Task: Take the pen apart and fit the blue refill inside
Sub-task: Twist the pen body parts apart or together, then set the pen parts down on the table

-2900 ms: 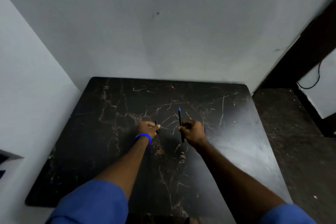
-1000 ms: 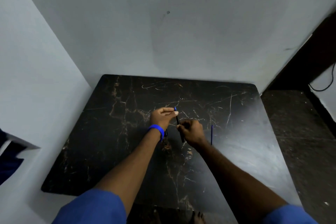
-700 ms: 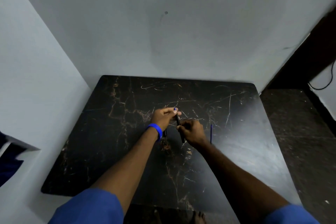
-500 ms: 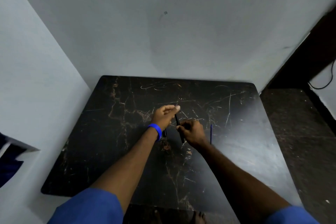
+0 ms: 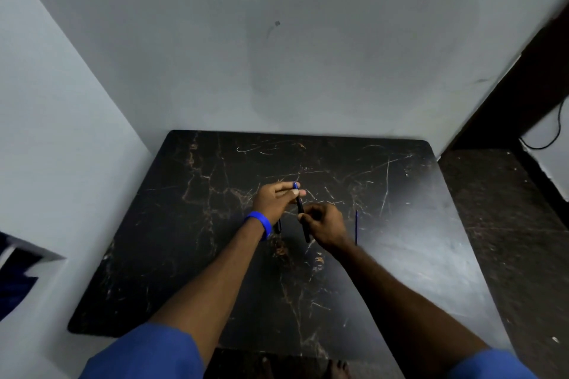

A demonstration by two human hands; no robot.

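Black marble table (image 5: 191, 255), blue wristband (image 5: 261, 223), blue refill (image 5: 356, 226).

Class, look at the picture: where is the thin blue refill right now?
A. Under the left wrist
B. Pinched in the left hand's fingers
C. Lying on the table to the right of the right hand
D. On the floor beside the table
C: the blue refill lies flat on the table, just right of the right hand, untouched.
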